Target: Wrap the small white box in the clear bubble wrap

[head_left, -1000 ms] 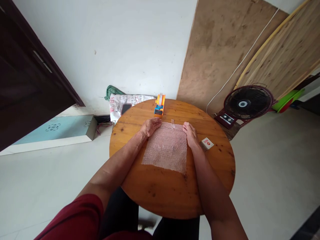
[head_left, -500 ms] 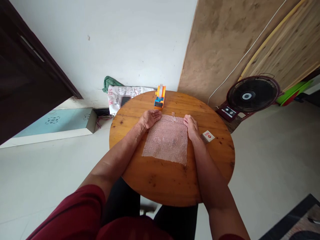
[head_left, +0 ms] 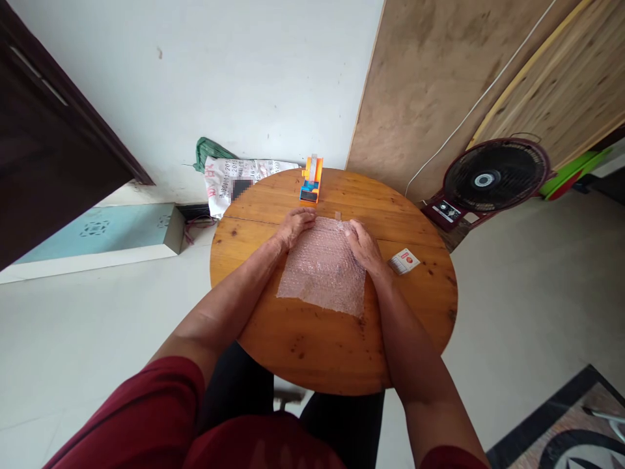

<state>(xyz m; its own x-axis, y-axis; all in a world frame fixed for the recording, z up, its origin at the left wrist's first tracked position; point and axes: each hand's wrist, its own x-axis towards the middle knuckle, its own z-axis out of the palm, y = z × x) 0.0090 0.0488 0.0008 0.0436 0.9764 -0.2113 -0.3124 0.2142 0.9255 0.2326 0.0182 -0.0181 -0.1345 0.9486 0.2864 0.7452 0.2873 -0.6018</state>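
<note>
A sheet of bubble wrap [head_left: 324,264] lies flat on the round wooden table [head_left: 303,355], with a small strip of tape [head_left: 338,215] at its far edge. My left hand [head_left: 295,227] rests at its far left corner, fingers stretched out along the edge. Over the far right corner lies my right hand [head_left: 362,243], its fingers extended onto the wrap and slightly bent. Neither hand visibly grips anything. Beyond my left hand stands an orange and blue tape dispenser [head_left: 311,180] holding a roll of clear tape.
A small white card or box [head_left: 405,260] with a red mark lies right of my right forearm. Behind the table are a white printed sack [head_left: 219,185] and the wall [head_left: 273,85]. A round fan [head_left: 483,179] stands on the right, a pale blue step [head_left: 97,234] on the left.
My right hand has moved inward from the right edge onto the bubble wrap. The left hand has turned palm-down at the left corner. The whole view has shifted slightly.
</note>
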